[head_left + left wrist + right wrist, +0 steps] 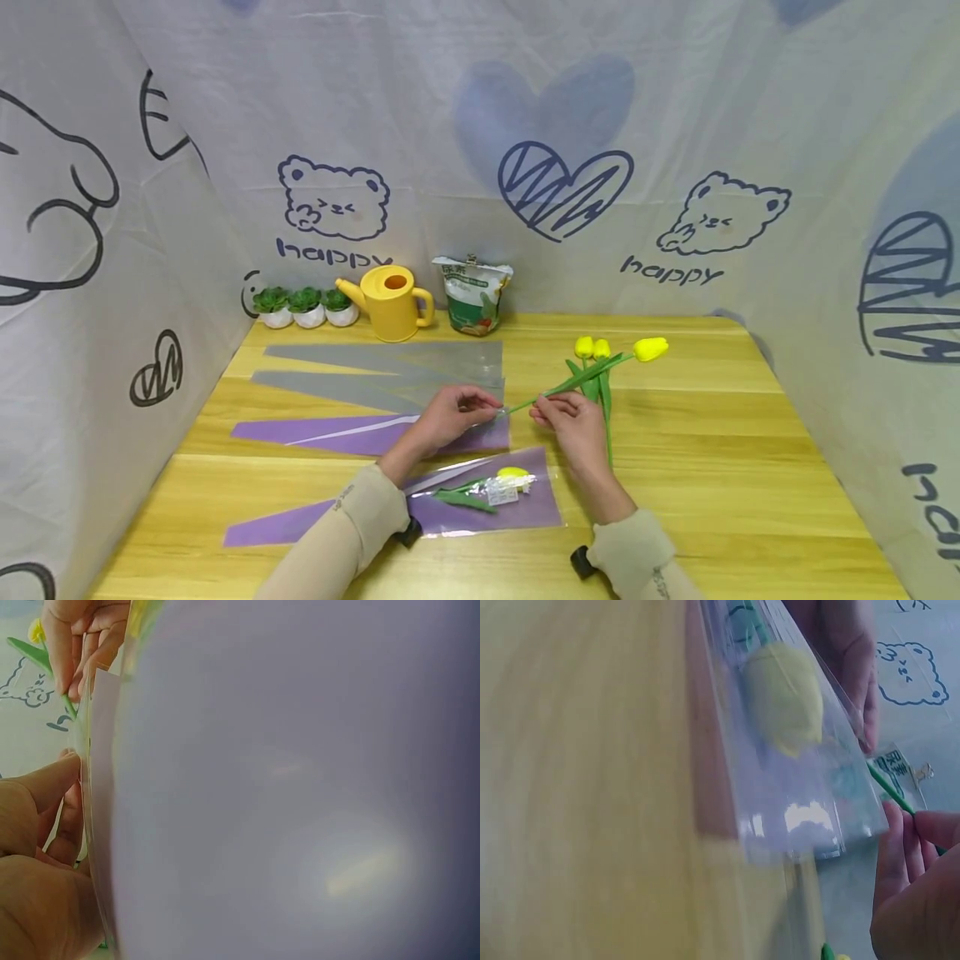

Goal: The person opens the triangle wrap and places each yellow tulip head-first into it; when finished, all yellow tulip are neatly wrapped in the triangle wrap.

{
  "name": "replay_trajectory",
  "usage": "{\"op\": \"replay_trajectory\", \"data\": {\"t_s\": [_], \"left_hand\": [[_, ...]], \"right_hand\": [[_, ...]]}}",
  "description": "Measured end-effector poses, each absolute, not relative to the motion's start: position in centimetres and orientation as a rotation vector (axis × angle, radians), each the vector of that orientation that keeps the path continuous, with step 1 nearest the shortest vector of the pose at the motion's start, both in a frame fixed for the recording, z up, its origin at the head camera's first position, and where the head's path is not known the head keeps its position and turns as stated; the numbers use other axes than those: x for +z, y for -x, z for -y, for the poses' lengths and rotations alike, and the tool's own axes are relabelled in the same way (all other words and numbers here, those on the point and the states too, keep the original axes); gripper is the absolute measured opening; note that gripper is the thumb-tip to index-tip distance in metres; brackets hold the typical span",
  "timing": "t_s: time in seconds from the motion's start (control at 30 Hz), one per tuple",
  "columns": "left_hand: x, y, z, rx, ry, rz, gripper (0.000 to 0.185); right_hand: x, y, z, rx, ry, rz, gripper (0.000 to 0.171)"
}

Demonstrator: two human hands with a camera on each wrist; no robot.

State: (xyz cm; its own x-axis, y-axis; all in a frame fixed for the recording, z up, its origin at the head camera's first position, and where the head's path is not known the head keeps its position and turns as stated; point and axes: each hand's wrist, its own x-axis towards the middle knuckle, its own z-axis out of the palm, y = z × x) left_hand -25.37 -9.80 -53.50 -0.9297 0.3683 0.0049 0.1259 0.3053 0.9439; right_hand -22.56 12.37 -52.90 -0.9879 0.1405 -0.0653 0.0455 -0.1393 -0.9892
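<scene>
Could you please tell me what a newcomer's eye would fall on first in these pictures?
Most likely the yellow tulip whose green stem the right hand pinches, just right of the middle in the head view. Next might come the yellow watering can at the back left, between the potted plants and a green-and-white bag, then the front purple sleeve with another yellow flower inside.

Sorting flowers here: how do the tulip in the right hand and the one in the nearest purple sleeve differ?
The held tulip has a bare bloom; the wrapped tulip is inside a purple sleeve. The right hand pinches the held tulip's stem; the wrapped tulip lies on the table. The wrapped tulip has a white label near its bloom; the held tulip shows none. Both have yellow blooms.
</scene>
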Motion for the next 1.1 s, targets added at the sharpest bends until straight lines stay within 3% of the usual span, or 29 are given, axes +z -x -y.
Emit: {"op": "replay_trajectory", "data": {"t_s": [0.67,1.1], "left_hand": [[-53.9,25.4,8.9,1.705,-0.459,-2.329,0.013],[-53.8,25.3,8.9,1.713,-0.45,-2.318,0.015]], "right_hand": [[-53.3,22.6,-10.6,2.374,0.216,2.059,0.016],[-52.8,23.0,-12.5,2.432,0.332,1.984,0.038]]}}
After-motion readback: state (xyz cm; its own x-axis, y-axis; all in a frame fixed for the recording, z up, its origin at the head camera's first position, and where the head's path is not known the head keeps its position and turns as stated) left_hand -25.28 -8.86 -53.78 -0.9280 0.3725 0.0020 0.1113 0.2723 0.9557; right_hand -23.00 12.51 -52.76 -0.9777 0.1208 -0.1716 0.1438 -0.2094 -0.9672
